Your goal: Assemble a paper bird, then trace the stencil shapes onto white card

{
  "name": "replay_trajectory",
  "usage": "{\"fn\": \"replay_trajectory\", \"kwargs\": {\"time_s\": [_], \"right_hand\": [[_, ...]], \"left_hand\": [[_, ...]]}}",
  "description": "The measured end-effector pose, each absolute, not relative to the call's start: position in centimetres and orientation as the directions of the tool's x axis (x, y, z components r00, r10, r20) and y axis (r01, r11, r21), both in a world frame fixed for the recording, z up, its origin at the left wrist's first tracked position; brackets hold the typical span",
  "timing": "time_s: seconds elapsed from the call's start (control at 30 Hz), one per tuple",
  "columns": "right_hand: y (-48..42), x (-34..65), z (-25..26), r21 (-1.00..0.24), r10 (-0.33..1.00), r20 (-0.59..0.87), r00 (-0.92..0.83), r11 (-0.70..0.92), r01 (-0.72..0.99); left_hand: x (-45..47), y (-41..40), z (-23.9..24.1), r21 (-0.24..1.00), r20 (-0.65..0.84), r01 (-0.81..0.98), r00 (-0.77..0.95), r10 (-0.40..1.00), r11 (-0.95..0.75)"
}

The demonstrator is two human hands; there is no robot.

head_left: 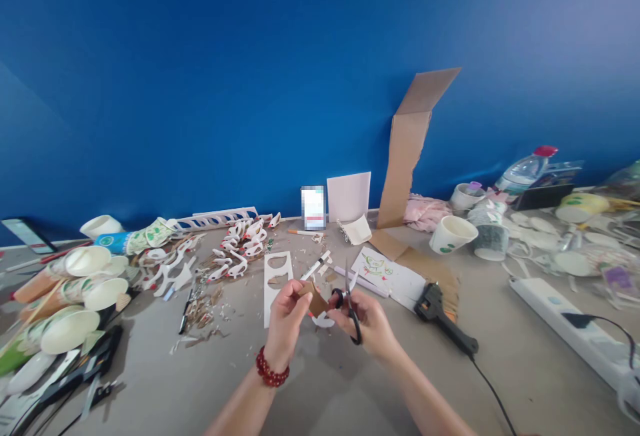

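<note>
My left hand (286,316), with a red bead bracelet on its wrist, pinches a small brown cardboard piece (315,299) above the table. My right hand (367,326) grips black-handled scissors (350,309), fingers through the loops, blades pointing up next to the cardboard piece. Both hands hover over the grey table (320,383), close to its near edge. Just beyond them lie a white card strip with round cut-outs (277,276) and a white pen (316,265).
A black glue gun (443,319) with cord lies right of my hands. Paper cups (80,289) are piled at left, white cut-out shapes (240,246) behind. A tall cardboard strip (407,149) leans on the blue wall. Cups, a bottle (525,169) and a power strip (565,326) crowd the right.
</note>
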State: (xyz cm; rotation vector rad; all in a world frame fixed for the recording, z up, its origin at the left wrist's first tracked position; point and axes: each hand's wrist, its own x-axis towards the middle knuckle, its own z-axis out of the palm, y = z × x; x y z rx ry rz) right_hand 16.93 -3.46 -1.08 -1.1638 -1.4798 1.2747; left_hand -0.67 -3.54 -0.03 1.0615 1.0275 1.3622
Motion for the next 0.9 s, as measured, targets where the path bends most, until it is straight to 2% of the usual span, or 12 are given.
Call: {"fn": "replay_trajectory", "kwargs": {"time_s": [0.13,0.23,0.33,0.4,0.5,0.6,0.67,0.73,0.9], "right_hand": [[-3.8,16.5,-1.5,-0.984,0.987,0.057,-0.149,0.081,0.161],[-3.9,16.8,-1.3,-0.995,0.985,0.026,-0.171,0.043,0.093],[-3.8,17.3,-0.7,-0.999,0.979,-0.039,-0.202,-0.035,0.023],[-3.8,17.5,-0.5,-0.997,0.974,-0.068,-0.216,-0.071,-0.005],[-3.8,17.9,-0.7,-0.995,0.968,-0.088,-0.233,-0.096,-0.022],[-3.8,18.1,-1.2,-0.995,0.955,-0.101,-0.278,-0.105,0.004],[-3.8,17.9,-1.4,-0.995,0.943,-0.103,-0.315,-0.093,0.046],[-3.9,17.5,-1.4,-0.993,0.93,-0.102,-0.354,-0.074,0.092],[-4.5,16.7,-0.2,-0.961,0.909,-0.077,-0.41,0.041,0.272]], "left_hand": [[-0.2,-4.0,0.0,0.972,0.005,-0.236,0.065,0.998,0.01],[-0.3,-4.2,0.6,0.967,-0.063,-0.24,0.106,0.992,0.087],[-1.3,-4.1,1.5,0.98,-0.087,-0.171,0.096,0.992,0.103],[-3.0,-4.0,1.6,0.996,-0.064,-0.061,0.051,0.997,0.067],[-6.7,-3.8,0.6,0.975,0.024,0.22,-0.003,1.0,-0.023],[-10.0,-3.8,-0.5,0.876,0.084,0.479,-0.027,0.996,-0.061],[-10.8,-4.1,-0.4,0.793,0.193,0.6,-0.077,0.978,-0.109],[-9.9,-4.5,0.5,0.778,0.235,0.609,-0.06,0.97,-0.151],[-4.9,-4.8,2.5,0.916,-0.038,0.393,0.3,0.953,-0.087]]}}
